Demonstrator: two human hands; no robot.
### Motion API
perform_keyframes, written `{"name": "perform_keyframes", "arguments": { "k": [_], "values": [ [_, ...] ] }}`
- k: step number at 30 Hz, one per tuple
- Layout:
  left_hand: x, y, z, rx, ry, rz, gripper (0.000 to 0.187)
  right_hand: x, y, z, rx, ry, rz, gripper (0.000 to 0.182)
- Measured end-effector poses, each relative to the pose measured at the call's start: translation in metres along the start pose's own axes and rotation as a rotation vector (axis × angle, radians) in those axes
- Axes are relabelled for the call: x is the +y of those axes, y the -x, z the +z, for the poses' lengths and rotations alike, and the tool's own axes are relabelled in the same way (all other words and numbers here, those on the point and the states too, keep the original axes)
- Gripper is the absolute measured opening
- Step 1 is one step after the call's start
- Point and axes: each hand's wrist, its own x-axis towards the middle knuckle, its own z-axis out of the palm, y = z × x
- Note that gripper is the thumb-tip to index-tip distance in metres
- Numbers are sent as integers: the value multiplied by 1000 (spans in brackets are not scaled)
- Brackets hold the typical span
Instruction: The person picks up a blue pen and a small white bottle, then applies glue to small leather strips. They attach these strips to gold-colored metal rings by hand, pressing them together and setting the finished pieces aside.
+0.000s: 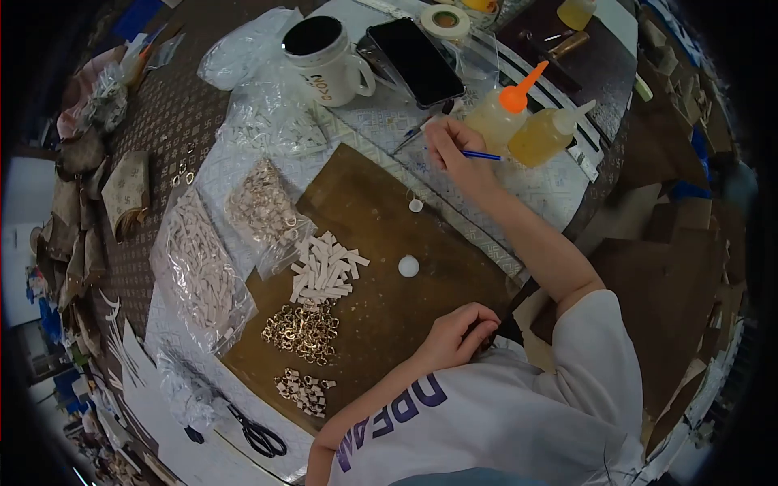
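Observation:
My right hand [460,158] is closed around a slim blue pen-like stick [483,155]; its working tip is hard to see. It is over the patterned cloth beside two glue bottles, one with an orange nozzle [496,115] and one with a pale nozzle [541,138]. My left hand [458,334], fingers curled together, rests at the near edge of the brown mat [381,324]; anything in it is hidden. On the mat are a round white cap-like piece [408,266], a smaller white piece [416,206], pale strips [326,267], gold clasps [304,332] and small looped pieces [304,392].
Clear bags of pale strips [198,263] and metal parts [263,202] lie left of the mat. Behind stand a white mug [328,73], a phone [417,61] and a tape roll [445,22]. Black-handled scissors [261,437] lie at the lower left.

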Motion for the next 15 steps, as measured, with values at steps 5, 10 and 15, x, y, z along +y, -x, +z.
{"name": "perform_keyframes", "arguments": {
  "k": [5, 10, 15],
  "values": [
    [2, 2, -1, -19, -70, 91, 9, 3, 6, 9, -45, 55, -48, 32],
    [-9, 3, 2, -6, -129, 251, 9, 11, 8, 13, -119, 124, -57, 35],
    [-5, 3, -1, -20, -70, 184, 10, 7, 9, 21, -47, 200, 9, 35]
  ]
}}
